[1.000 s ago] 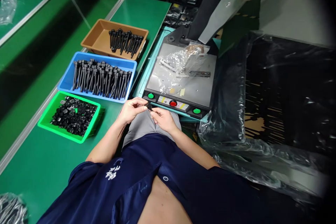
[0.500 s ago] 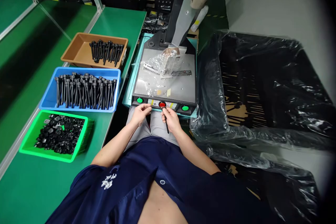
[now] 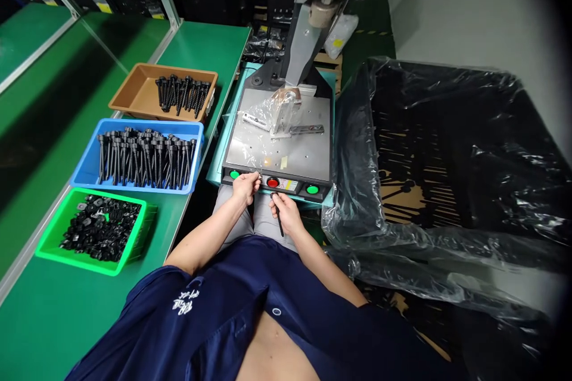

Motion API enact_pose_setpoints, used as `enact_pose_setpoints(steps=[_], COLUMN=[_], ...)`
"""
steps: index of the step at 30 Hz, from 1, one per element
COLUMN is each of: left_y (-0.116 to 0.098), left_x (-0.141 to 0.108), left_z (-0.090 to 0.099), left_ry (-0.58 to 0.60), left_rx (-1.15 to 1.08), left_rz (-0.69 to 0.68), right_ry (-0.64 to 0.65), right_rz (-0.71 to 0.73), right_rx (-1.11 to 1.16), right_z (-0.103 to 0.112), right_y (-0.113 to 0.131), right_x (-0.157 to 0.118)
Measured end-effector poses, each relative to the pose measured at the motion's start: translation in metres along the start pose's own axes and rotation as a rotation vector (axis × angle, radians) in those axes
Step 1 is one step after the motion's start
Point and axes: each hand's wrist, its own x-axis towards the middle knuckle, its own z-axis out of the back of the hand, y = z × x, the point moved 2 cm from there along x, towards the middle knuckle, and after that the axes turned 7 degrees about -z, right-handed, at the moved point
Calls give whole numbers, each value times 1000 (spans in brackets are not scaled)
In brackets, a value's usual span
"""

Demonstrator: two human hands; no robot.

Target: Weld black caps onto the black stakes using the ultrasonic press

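Note:
My right hand point(image 3: 286, 213) is closed on a thin black screw-like part point(image 3: 279, 221), whose shaft points down toward my lap. My left hand point(image 3: 246, 187) is closed in a pinch at the machine's front edge, between the left green button point(image 3: 235, 174) and the red button point(image 3: 273, 183); what its fingertips hold is too small to make out. Behind the hands, a clear fixture point(image 3: 286, 114) wrapped in plastic film stands on the machine's metal plate point(image 3: 304, 153). The right green button point(image 3: 312, 189) is to the right of my right hand.
Left, on the green table point(image 3: 196, 50), are a brown tray point(image 3: 138, 90) and a blue tray point(image 3: 87, 175) with black screw-like parts, and a green bin point(image 3: 89, 264) of small black pieces. Right stands a plastic-lined box point(image 3: 353, 190). A press head point(image 3: 324, 12) hangs above.
My left hand has moved slightly right and up against the machine's front edge. My right hand, still holding the black part, is a little lower and left. The view has shifted slightly.

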Motion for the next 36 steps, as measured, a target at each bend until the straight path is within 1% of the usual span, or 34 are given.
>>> enact_pose_setpoints(steps=[3, 6, 8, 10, 12, 14, 17, 19, 21, 23, 24, 28, 31, 34, 36], left_y=[-3, -14, -24, -35, -46, -55, -65, -71, -78, -85, -89, -100, -104, -107, -109], left_x=[-6, -18, -25, -32, -37, -41, -44, -45, -46, -48, -48, -49, -46, -41, -38], left_z=[1, 1, 1, -1, -3, -4, -6, -8, -13, -18, -20, -29, -31, -31, -31], left_ry=[16, 58, 105, 177, 254, 308, 315, 305, 302, 310, 318, 396, 436, 391, 367], left_rx=[-25, -50, -114, -215, -296, -328, -334, -328, -318, -319, -323, -324, -287, -222, -178], left_rz=[-10, -1, 32, 59, 45, 0, -73, -111, -136, -156, -163, -140, -138, -203, -259], right_ry=[15, 12, 25, 75, 151, 240, 344, 338, 273, 224, 222, 255, 312, 344, 305], right_rz=[9, 22, 31, 36, 40, 63, 119, 178, 251, 314, 336, 419, 432, 446, 491], right_rx=[4, 25, 44, 68, 93, 123, 203, 279, 360, 441, 474, 550, 601, 656, 642], right_z=[4, 7, 6, 1, -9, -24, -49, -63, -74, -80, -82, -78, -69, -59, -54], right_y=[-2, 0, 4, 11, 20, 30, 45, 56, 69, 84, 93, 131, 154, 167, 170], right_x=[2, 6, 11, 18, 25, 34, 51, 64, 76, 87, 91, 101, 102, 104, 106])
